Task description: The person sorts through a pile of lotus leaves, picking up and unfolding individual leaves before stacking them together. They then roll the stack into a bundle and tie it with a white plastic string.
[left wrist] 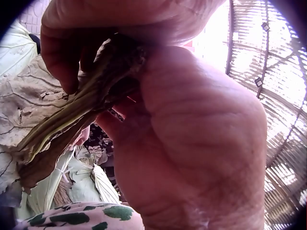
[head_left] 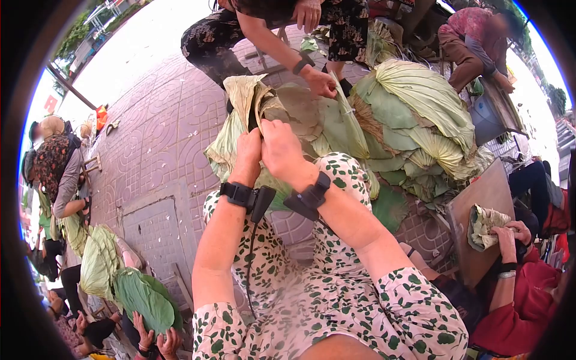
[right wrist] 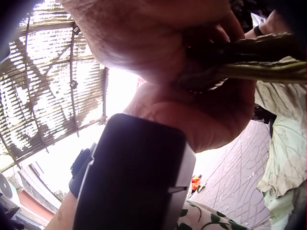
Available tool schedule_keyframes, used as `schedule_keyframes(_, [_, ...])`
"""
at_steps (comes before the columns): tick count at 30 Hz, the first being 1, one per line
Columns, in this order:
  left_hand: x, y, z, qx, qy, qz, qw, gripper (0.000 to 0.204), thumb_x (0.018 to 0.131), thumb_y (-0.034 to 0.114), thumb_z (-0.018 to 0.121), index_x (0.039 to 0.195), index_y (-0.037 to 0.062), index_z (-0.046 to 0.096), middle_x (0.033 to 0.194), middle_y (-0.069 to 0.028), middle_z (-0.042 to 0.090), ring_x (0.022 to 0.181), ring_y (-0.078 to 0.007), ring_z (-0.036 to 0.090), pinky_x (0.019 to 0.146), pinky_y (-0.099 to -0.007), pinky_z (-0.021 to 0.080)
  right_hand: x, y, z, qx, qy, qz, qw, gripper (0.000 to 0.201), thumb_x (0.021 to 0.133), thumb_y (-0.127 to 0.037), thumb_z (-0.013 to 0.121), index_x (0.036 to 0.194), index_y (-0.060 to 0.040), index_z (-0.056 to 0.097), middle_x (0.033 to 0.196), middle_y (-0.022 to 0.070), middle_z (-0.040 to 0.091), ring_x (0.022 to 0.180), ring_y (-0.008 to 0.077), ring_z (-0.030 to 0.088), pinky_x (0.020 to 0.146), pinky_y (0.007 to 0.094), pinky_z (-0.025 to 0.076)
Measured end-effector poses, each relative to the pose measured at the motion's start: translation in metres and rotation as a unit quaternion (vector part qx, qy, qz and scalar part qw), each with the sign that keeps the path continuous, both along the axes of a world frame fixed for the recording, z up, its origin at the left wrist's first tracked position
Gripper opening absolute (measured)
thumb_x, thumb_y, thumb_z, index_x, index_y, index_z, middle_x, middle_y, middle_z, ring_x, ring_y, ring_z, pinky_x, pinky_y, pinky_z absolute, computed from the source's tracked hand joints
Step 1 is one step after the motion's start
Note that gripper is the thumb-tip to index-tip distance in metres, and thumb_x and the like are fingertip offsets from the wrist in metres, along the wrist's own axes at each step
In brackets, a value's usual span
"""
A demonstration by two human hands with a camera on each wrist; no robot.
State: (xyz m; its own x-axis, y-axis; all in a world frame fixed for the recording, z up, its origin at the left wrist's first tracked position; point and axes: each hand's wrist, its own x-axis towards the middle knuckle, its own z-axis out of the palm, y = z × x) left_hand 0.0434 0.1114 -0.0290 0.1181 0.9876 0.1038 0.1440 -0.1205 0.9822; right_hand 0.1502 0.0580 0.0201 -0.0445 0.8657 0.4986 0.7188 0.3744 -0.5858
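Note:
Both hands meet in front of the knees on a bundle of dried lotus leaves [head_left: 243,102], gripping its gathered end. My left hand [head_left: 247,157] has its fingers curled round the folded leaves [left wrist: 72,115], which run out to the left in the left wrist view. Right beside it, my right hand [head_left: 285,153] grips the same gathered end; in the right wrist view the folded brown-green leaf edges [right wrist: 268,69] come out from between its fingers. The leaves flare upward and away from the hands, pale green outside and brown inside. The innermost part of the grip is hidden by the fingers.
A large pile of lotus leaves [head_left: 420,114] lies to the right on the patterned paving [head_left: 162,132]. Opposite, a person's hand [head_left: 321,83] holds a leaf. At lower right, another person holds a leaf bundle [head_left: 485,227] by a board [head_left: 480,264]. Green leaves [head_left: 147,300] are held at lower left.

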Motion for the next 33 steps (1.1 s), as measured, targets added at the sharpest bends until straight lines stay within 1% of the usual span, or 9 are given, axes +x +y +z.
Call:
schedule_keyframes(3, [0.002, -0.003, 0.015, -0.048, 0.003, 0.018, 0.999, 0.011, 0.077, 0.007, 0.056, 0.086, 0.0012, 0.056, 0.082, -0.0222, 0.060, 0.081, -0.0391, 0.057, 0.063, -0.0433, 0.045, -0.001, -0.001, 0.001, -0.001, 0.001, -0.006, 1.000, 0.037, 0.075, -0.005, 0.053, 0.110, 0.0032, 0.048, 0.095, 0.0206, 0.053, 0.086, 0.0385, 0.051, 0.073, 0.0451, 0.043])
schedule_keyframes(5, [0.005, -0.006, 0.029, -0.152, -0.021, 0.024, 0.988, 0.025, 0.082, 0.020, 0.048, 0.087, -0.0036, 0.054, 0.079, -0.0155, 0.058, 0.072, -0.0242, 0.057, 0.061, -0.0358, 0.045, -0.001, 0.000, 0.001, -0.025, -0.001, -0.006, 1.000, 0.026, 0.071, -0.004, 0.055, 0.096, -0.0030, 0.047, 0.095, 0.0169, 0.051, 0.090, 0.0364, 0.049, 0.075, 0.0451, 0.043])
schedule_keyframes(6, [0.004, -0.005, 0.023, -0.152, -0.021, 0.024, 0.988, 0.025, 0.082, 0.020, 0.048, 0.087, -0.0036, 0.054, 0.079, -0.0155, 0.058, 0.072, -0.0242, 0.057, 0.061, -0.0358, 0.045, -0.001, 0.000, 0.001, -0.026, -0.001, -0.006, 1.000, 0.026, 0.071, -0.004, 0.055, 0.096, -0.0030, 0.047, 0.095, 0.0169, 0.051, 0.090, 0.0364, 0.049, 0.075, 0.0451, 0.043])
schedule_keyframes(8, [0.003, -0.002, 0.012, -0.052, 0.016, 0.008, 0.998, 0.025, 0.082, 0.021, 0.048, 0.087, -0.0036, 0.054, 0.080, -0.0163, 0.058, 0.072, -0.0246, 0.057, 0.061, -0.0360, 0.045, -0.001, 0.000, 0.001, -0.022, -0.003, -0.003, 1.000, 0.026, 0.071, -0.005, 0.055, 0.096, -0.0030, 0.047, 0.095, 0.0168, 0.051, 0.090, 0.0363, 0.049, 0.075, 0.0451, 0.043])
schedule_keyframes(15, [0.004, -0.004, 0.017, -0.071, -0.016, 0.020, 0.997, 0.025, 0.081, 0.020, 0.049, 0.089, -0.0037, 0.054, 0.080, -0.0136, 0.058, 0.071, -0.0222, 0.056, 0.060, -0.0347, 0.044, -0.001, 0.001, 0.000, -0.011, 0.001, -0.006, 1.000, 0.028, 0.071, -0.005, 0.055, 0.098, -0.0025, 0.047, 0.095, 0.0170, 0.051, 0.090, 0.0361, 0.050, 0.075, 0.0449, 0.043])
schedule_keyframes(17, [0.005, -0.006, 0.028, -0.138, -0.022, 0.025, 0.990, 0.026, 0.080, 0.020, 0.050, 0.091, -0.0038, 0.054, 0.079, -0.0125, 0.058, 0.071, -0.0211, 0.056, 0.060, -0.0343, 0.044, -0.001, 0.000, 0.001, -0.007, -0.003, -0.011, 1.000, 0.037, 0.075, -0.004, 0.053, 0.112, 0.0027, 0.048, 0.095, 0.0191, 0.053, 0.088, 0.0371, 0.051, 0.076, 0.0435, 0.043])
schedule_keyframes(20, [0.006, -0.007, 0.033, -0.189, -0.077, 0.034, 0.978, 0.026, 0.080, 0.019, 0.050, 0.092, -0.0037, 0.054, 0.080, -0.0129, 0.058, 0.072, -0.0211, 0.056, 0.060, -0.0344, 0.045, 0.000, -0.001, 0.003, -0.012, -0.006, -0.009, 1.000, 0.037, 0.075, -0.004, 0.053, 0.112, 0.0030, 0.048, 0.096, 0.0191, 0.053, 0.089, 0.0369, 0.051, 0.076, 0.0434, 0.043])
schedule_keyframes(26, [0.006, -0.009, 0.036, -0.206, -0.090, 0.035, 0.974, 0.026, 0.080, 0.019, 0.051, 0.094, -0.0030, 0.053, 0.083, -0.0125, 0.057, 0.074, -0.0214, 0.056, 0.062, -0.0341, 0.045, 0.001, -0.002, 0.005, -0.012, -0.003, -0.003, 1.000, 0.037, 0.076, -0.004, 0.053, 0.112, 0.0035, 0.048, 0.096, 0.0191, 0.053, 0.089, 0.0372, 0.051, 0.076, 0.0436, 0.043])
schedule_keyframes(33, [0.005, -0.007, 0.022, -0.111, -0.017, 0.015, 0.994, 0.025, 0.081, 0.019, 0.051, 0.093, -0.0019, 0.053, 0.082, -0.0118, 0.057, 0.074, -0.0212, 0.056, 0.062, -0.0339, 0.045, 0.001, -0.003, 0.005, -0.009, -0.002, -0.003, 1.000, 0.037, 0.076, -0.004, 0.053, 0.112, 0.0040, 0.048, 0.096, 0.0193, 0.053, 0.088, 0.0373, 0.050, 0.075, 0.0435, 0.043])
